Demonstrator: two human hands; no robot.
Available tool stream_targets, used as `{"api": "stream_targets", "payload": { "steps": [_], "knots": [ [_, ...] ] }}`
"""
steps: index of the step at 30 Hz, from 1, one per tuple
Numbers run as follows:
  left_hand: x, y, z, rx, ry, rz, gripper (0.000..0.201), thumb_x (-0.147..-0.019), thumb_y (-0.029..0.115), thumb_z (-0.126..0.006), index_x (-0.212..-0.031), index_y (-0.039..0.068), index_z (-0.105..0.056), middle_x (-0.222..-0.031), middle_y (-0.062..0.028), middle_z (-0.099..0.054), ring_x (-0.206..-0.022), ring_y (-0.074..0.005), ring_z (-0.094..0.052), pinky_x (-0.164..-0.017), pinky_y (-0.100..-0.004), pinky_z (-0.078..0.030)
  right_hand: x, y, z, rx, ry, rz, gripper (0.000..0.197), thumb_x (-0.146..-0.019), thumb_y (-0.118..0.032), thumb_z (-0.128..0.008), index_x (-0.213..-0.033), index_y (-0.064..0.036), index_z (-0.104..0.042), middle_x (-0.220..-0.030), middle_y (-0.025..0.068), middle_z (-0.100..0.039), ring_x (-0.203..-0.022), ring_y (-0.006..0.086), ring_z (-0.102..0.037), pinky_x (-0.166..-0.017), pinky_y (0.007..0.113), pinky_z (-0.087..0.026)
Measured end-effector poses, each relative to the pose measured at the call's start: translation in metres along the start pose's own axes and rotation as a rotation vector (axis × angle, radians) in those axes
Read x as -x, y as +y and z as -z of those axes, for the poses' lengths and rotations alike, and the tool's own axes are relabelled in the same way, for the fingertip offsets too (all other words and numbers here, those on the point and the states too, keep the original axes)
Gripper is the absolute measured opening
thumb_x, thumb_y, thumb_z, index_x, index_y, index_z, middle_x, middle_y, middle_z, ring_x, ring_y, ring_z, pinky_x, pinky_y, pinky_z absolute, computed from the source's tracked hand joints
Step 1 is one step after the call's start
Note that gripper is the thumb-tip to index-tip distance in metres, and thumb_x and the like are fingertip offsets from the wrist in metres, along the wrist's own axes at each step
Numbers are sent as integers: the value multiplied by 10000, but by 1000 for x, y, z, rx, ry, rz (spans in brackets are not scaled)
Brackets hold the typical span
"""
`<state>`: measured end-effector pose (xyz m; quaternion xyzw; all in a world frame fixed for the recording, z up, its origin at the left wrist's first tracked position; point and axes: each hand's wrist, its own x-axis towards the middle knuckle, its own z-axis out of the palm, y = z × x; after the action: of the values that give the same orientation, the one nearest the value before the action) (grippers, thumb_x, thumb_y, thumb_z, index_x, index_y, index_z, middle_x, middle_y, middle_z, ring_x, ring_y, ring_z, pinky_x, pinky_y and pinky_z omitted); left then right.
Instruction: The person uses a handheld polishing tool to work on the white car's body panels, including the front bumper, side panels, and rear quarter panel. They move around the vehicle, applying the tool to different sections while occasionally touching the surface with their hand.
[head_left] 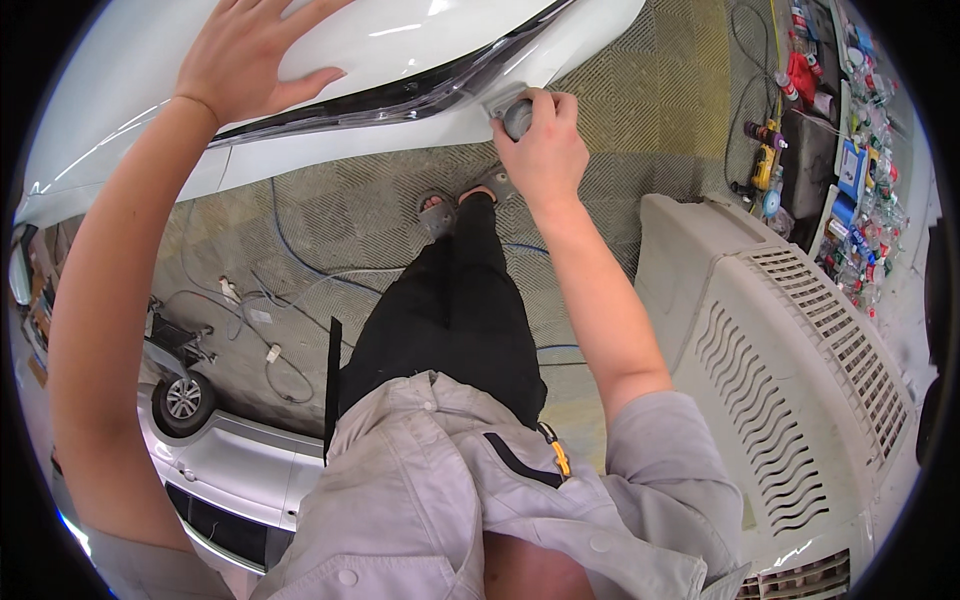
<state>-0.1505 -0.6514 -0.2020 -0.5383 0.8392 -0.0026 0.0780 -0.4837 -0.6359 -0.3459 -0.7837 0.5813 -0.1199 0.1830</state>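
Note:
My left hand (243, 62) lies with its fingers spread on the white car body (400, 45), above the long dark headlight (400, 105). The thumb points right, toward the headlight. My right hand (550, 145) is closed around a round dark-grey pad (517, 119). It holds the pad against the white panel near the headlight's right end. A dull grey smudge (507, 97) shows on the paint right beside the pad. The pad's underside is hidden.
Cables and hoses (310, 268) cross the patterned floor (640, 110) around my sandals (437, 213). A large beige vented housing (700, 290) stands at right. Bottles (880, 220) and a yellow power tool (763, 168) lie beyond it. A silver vehicle (250, 455) is at lower left.

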Motion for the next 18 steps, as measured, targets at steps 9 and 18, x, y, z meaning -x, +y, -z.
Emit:
{"api": "stream_targets", "payload": {
  "steps": [9,18],
  "knots": [
    [-1,-1,2,29,23,-13,855,-769,461,-795,-1558,222,-568,-1710,-236,-351,-1585,-435,-325,-1271,-609,-282,-23,7,4,86,36,-10,514,-778,-325,-905,-1181,-106,-674,-1148,112,-609,-748,313,-735,-604,415,-617],
    [-1,-1,0,-6,14,-16,849,-786,502,-769,-1563,231,-564,-1716,-236,-343,-1590,-435,-316,-1283,-609,-255,-52,22,11,142,12,-38,521,-789,-361,-893,-1193,-111,-681,-1163,131,-623,-788,342,-750,-633,436,-625]
  ]
}}
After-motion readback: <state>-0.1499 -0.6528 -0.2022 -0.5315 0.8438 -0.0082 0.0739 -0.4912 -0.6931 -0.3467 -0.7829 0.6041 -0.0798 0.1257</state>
